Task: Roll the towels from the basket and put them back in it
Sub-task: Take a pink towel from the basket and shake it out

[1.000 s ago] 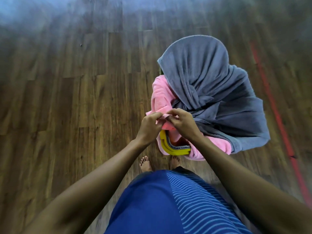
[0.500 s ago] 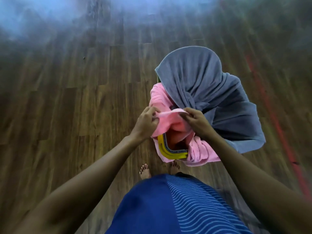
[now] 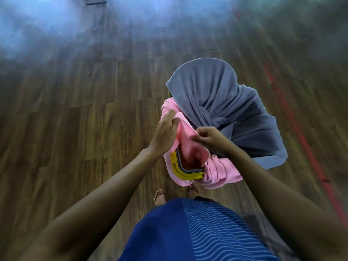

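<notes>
A basket with a yellow rim (image 3: 180, 173) stands on the floor just in front of my feet. A pink towel (image 3: 218, 172) hangs over its near and left sides. A large grey towel (image 3: 216, 102) is draped over its far side and down the right. My left hand (image 3: 163, 134) grips the pink towel's edge at the left. My right hand (image 3: 209, 138) pinches the same edge a little to the right. The stretch of pink cloth between them is lifted above the basket. The basket's inside is mostly hidden.
Brown wooden plank floor (image 3: 75, 129) lies all around the basket. A red line (image 3: 301, 140) runs along the floor at the right. My bare feet (image 3: 160, 196) stand just behind the basket, below my blue striped clothing (image 3: 197, 232).
My hands have moved apart and upward along the pink towel's edge, raising it off the basket. My left hand has gone further up and left. The view has shifted, with motion blur.
</notes>
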`<state>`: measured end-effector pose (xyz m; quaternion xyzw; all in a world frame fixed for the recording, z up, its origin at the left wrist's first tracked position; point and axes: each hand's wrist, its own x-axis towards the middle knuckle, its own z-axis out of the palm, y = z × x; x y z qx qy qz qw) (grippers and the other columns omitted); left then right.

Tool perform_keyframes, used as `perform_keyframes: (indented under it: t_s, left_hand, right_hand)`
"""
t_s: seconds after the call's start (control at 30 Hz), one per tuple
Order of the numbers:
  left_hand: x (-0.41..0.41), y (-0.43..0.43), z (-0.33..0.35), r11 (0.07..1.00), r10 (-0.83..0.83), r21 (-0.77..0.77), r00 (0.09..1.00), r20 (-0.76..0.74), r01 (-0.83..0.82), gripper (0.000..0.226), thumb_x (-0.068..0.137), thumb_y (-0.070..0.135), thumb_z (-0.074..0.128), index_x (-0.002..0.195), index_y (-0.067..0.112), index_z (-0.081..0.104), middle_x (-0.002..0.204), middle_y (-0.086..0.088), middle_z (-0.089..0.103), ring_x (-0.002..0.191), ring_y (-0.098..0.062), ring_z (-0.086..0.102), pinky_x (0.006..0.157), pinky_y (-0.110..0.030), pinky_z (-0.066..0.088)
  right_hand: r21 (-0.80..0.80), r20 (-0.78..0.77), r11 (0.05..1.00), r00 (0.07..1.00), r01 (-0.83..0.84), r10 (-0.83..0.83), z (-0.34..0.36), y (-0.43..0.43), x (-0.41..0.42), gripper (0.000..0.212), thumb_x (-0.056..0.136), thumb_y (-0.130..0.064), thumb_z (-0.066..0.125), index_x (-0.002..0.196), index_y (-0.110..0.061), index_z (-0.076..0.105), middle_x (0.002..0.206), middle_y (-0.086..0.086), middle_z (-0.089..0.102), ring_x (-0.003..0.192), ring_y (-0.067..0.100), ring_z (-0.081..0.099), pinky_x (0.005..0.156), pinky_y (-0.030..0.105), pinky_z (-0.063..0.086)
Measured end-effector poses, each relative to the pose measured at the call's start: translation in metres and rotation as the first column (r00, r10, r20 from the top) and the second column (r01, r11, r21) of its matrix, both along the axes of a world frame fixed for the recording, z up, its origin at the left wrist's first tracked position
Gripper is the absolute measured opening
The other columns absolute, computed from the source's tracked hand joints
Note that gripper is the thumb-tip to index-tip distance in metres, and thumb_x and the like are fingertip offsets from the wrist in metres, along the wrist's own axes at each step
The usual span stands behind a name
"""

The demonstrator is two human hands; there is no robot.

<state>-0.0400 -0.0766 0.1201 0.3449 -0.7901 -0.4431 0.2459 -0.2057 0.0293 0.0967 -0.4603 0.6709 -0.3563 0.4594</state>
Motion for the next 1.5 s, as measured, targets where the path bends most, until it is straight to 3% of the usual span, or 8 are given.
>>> perform_keyframes:
  t_s: [0.23, 0.4, 0.57, 0.73, 0.9, 1.1, 1.27, 1.5]
  left_hand:
    - [0.009, 0.004, -0.013, 0.999, 0.050, 0.004, 0.997, 0.053, -0.050, 0.007, 0.094, 0.005, 0.042, 0.090, 0.007, 0.048, 0.091, -0.003, 0.053, 0.080, -0.018, 0.049, 0.068, -0.024, 0.037]
    - [0.000, 0.008, -0.008, 0.991, -0.126, -0.055, 0.992, 0.000, 0.125, 0.030, 0.089, 0.010, 0.057, 0.119, 0.006, 0.054, 0.116, -0.005, 0.059, 0.106, -0.017, 0.056, 0.091, -0.028, 0.047]
    - [-0.009, 0.004, 0.002, 0.987, -0.043, -0.157, 0.999, -0.014, 0.041, 0.014, 0.094, 0.011, 0.048, 0.093, 0.007, 0.061, 0.091, -0.003, 0.063, 0.084, -0.021, 0.058, 0.077, -0.042, 0.049]
    - [-0.005, 0.000, 0.017, 0.999, 0.032, -0.014, 0.995, -0.097, -0.033, 0.018, 0.096, 0.017, 0.038, 0.091, 0.014, 0.056, 0.086, -0.004, 0.063, 0.078, -0.019, 0.059, 0.069, -0.038, 0.048]
    - [-0.001, -0.003, 0.017, 0.991, 0.132, 0.052, 0.985, -0.112, -0.126, 0.029, 0.098, 0.013, 0.040, 0.075, 0.030, 0.045, 0.069, 0.010, 0.052, 0.060, -0.002, 0.048, 0.059, -0.032, 0.040]
    - [-0.008, -0.002, 0.018, 0.986, -0.157, -0.056, 0.987, -0.046, 0.154, 0.025, 0.088, 0.010, 0.065, 0.112, 0.011, 0.059, 0.106, -0.002, 0.063, 0.097, -0.016, 0.062, 0.083, -0.031, 0.053]
    - [-0.025, -0.007, 0.031, 0.947, -0.067, -0.317, 0.996, -0.054, 0.047, 0.013, 0.094, 0.019, 0.054, 0.094, 0.011, 0.064, 0.085, 0.000, 0.065, 0.078, -0.024, 0.060, 0.074, -0.049, 0.050]
    - [-0.013, -0.014, 0.037, 0.987, -0.006, -0.159, 0.997, -0.075, -0.006, 0.022, 0.097, 0.017, 0.037, 0.086, 0.007, 0.053, 0.080, -0.005, 0.059, 0.073, -0.023, 0.057, 0.065, -0.050, 0.049]
  right_hand:
    - [-0.115, -0.015, 0.949, 0.955, 0.292, -0.296, 0.009, 0.002, 0.004, 0.023, 0.099, -0.020, 0.051, 0.076, -0.023, 0.051, 0.069, -0.009, 0.046, 0.064, 0.005, 0.041, 0.062, 0.028, 0.036]
    - [-0.148, -0.208, 0.985, 0.971, 0.087, -0.117, 0.049, -0.019, 0.004, 0.015, 0.098, -0.023, 0.051, 0.097, -0.017, 0.065, 0.088, -0.005, 0.065, 0.080, 0.006, 0.058, 0.074, 0.021, 0.043]
    - [-0.168, -0.291, 0.983, 0.949, 0.074, -0.121, 0.064, -0.023, 0.000, 0.014, 0.088, -0.034, 0.068, 0.085, -0.021, 0.070, 0.065, -0.013, 0.059, 0.058, -0.002, 0.050, 0.055, 0.011, 0.037]
    - [-0.007, -0.219, 1.000, 0.975, 0.023, -0.024, 0.039, -0.010, -0.010, 0.032, 0.081, -0.034, 0.076, 0.071, -0.006, 0.064, 0.062, -0.003, 0.051, 0.060, 0.009, 0.043, 0.059, 0.030, 0.035]
    - [-0.159, -0.090, 0.959, 0.964, 0.235, -0.252, 0.026, 0.008, -0.016, 0.023, 0.091, -0.029, 0.065, 0.070, -0.021, 0.068, 0.062, -0.007, 0.055, 0.061, 0.008, 0.048, 0.062, 0.031, 0.039]
    - [-0.288, -0.295, 0.955, 0.942, 0.073, -0.161, 0.070, -0.015, -0.017, 0.015, 0.090, -0.018, 0.061, 0.081, -0.020, 0.073, 0.071, -0.004, 0.068, 0.069, 0.007, 0.060, 0.066, 0.026, 0.046]
    - [-0.295, -0.425, 0.956, 0.895, 0.006, -0.137, 0.094, -0.030, -0.016, 0.017, 0.090, -0.022, 0.065, 0.086, -0.008, 0.073, 0.073, 0.003, 0.069, 0.066, 0.010, 0.059, 0.058, 0.009, 0.038]
    - [-0.197, -0.169, 0.978, 0.981, 0.063, -0.097, 0.095, -0.010, -0.040, 0.017, 0.084, -0.029, 0.074, 0.070, -0.019, 0.068, 0.063, -0.010, 0.059, 0.057, -0.002, 0.049, 0.057, 0.011, 0.038]
